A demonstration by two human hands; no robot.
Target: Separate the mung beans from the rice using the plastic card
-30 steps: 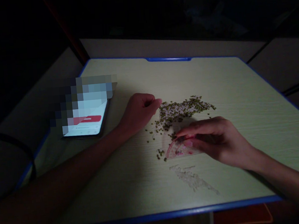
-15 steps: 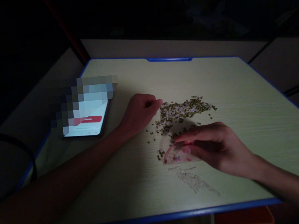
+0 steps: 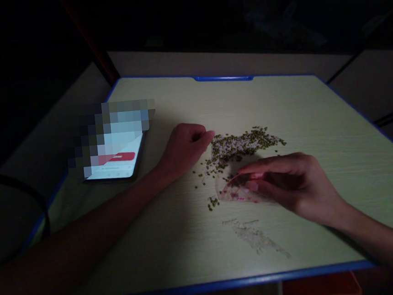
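My right hand pinches a clear, pink-tinted half-round protractor between thumb and fingers, tilted just above or against the table. Part of it is hidden behind the fingers. Beyond it lies a spread pile of small green beans, mixed with pale, rice-like grains. A few beans lie apart, left of the protractor. My left hand rests on the table as a loose fist, its thumb near the pile's left end; nothing shows in it, though the palm is in shadow.
A phone with a lit screen, partly blurred out, lies on the left of the pale, blue-edged table. A faint streak of pale grains or marks lies toward the near edge. A dark cable curves at far left.
My right hand has moved slightly away from me and to the right with the protractor, which has left the few stray beans. My left hand has stayed still.
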